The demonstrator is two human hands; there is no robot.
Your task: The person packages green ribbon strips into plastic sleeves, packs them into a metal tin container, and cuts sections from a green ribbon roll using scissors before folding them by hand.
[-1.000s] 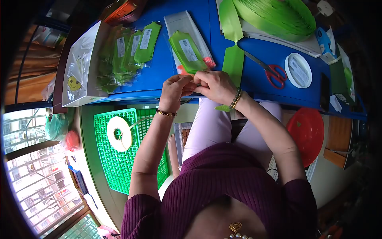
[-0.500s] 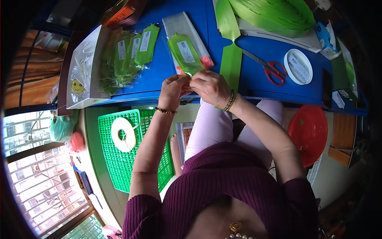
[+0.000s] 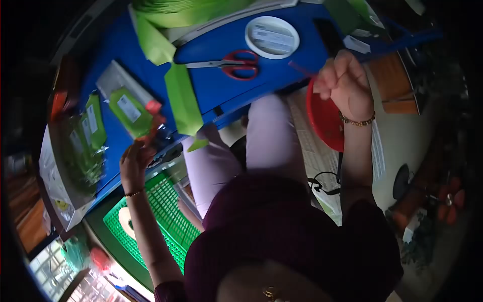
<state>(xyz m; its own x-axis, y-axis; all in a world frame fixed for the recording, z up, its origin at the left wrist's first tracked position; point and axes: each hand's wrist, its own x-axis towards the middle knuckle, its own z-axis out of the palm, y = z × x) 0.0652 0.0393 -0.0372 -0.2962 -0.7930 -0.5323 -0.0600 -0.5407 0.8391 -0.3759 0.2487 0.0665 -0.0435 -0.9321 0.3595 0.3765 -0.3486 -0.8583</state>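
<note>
Slanting up-left, red strip (image 3: 300, 68) in right hand (image 3: 347, 86)

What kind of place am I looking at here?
Probably a small packing or craft spot, perhaps in a home: a blue table holds red-handled scissors, a big coil of green ribbon and small labelled green packets.
</note>
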